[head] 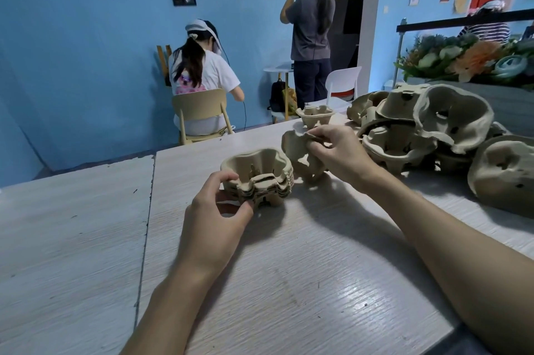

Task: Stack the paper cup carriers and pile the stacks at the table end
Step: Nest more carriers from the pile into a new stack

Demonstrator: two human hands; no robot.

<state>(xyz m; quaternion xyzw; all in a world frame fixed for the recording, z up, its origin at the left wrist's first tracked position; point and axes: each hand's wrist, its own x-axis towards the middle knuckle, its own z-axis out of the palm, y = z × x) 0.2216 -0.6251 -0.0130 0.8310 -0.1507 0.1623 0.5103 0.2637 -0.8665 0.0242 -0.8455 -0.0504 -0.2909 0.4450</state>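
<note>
Step in hand: adding one more paper cup carrier to a stack being built, by my reading.
Left hand [215,211]: curled around the near-left corner of the nested stack [258,178], thumb and fingers pinching its layered edge; the stack sits on the table [289,282].
Right hand [336,152]: closed on the rim of a single carrier [300,152], held tilted on edge, just right of and beyond the stack, its lower part at or near the table.
Next move: likely to turn the single carrier cups-up, line its wells up with the stack's, and press it down while the left hand steadies.
Stack count: about four or five layers; exact number unclear.
Far of right hand: one small carrier stack [315,114].
Right of right hand: loose heap of carriers [427,129], roughly eight or more, uncounted.
</note>
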